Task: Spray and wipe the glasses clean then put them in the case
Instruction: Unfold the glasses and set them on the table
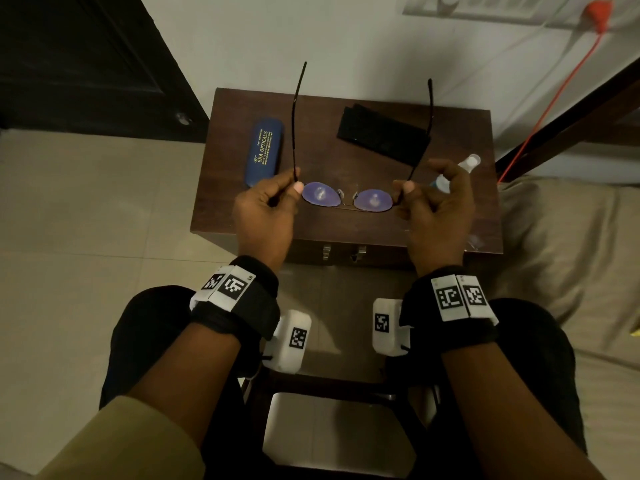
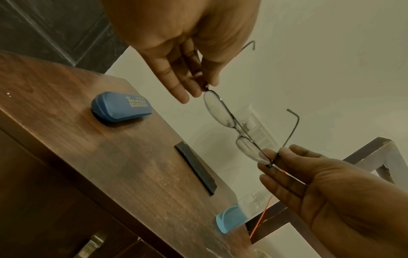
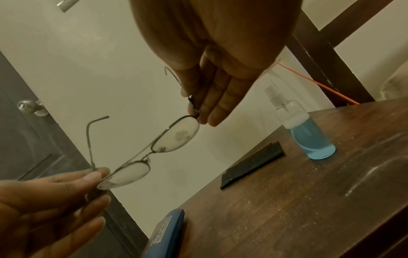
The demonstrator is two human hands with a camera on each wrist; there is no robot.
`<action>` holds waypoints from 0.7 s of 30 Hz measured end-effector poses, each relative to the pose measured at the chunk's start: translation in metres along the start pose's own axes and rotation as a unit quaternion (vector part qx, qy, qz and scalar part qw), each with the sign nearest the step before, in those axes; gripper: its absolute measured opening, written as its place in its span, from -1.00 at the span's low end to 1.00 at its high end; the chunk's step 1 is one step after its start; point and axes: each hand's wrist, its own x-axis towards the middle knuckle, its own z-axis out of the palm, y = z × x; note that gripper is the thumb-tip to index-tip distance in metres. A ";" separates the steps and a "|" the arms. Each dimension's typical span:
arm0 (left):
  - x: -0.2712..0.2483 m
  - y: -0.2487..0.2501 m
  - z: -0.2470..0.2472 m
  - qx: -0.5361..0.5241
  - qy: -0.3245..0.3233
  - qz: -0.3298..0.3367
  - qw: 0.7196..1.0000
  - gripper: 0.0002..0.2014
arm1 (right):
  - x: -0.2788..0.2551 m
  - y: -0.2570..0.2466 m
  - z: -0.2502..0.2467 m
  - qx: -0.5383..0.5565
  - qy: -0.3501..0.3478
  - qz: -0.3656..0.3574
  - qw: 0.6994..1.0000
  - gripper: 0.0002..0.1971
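1. Above the dark brown wooden side table (image 1: 221, 188), both forearms are reaching forward side by side, wrists in black straps with white coded tags.
2. Left hand (image 1: 265, 211) is pinching the left hinge corner of the thin dark metal-framed glasses (image 1: 347, 199) between thumb and forefinger; the remaining fingers are lying loosely extended in the left wrist view.
3. Right hand (image 1: 434, 213) is pinching the right hinge corner likewise, its other fingers curling loosely.
4. Glasses are hanging in the air between the hands, clear of the table, temples unfolded and pointing away from the person; lenses are showing smudges in the right wrist view.
5. Blue hard glasses case with gold lettering (image 1: 264, 151) is lying closed on the table's left part.
6. Black folded cloth (image 1: 382, 135) is lying flat at the far right.
7. Clear spray bottle of blue liquid (image 3: 305, 129) is standing upright beside the right hand.
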 end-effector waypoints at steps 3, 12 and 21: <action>0.001 0.000 0.001 -0.012 -0.011 -0.021 1.000 -0.73 | 0.001 0.001 0.000 -0.017 -0.005 0.009 1.000 -0.83; 0.007 -0.003 0.000 -0.054 -0.032 -0.100 0.993 -0.78 | 0.011 0.006 0.001 -0.040 -0.066 0.098 0.992 -0.70; 0.034 -0.028 0.011 -0.016 -0.063 -0.185 0.980 -0.81 | 0.038 0.037 0.021 -0.117 -0.140 0.158 0.970 -0.61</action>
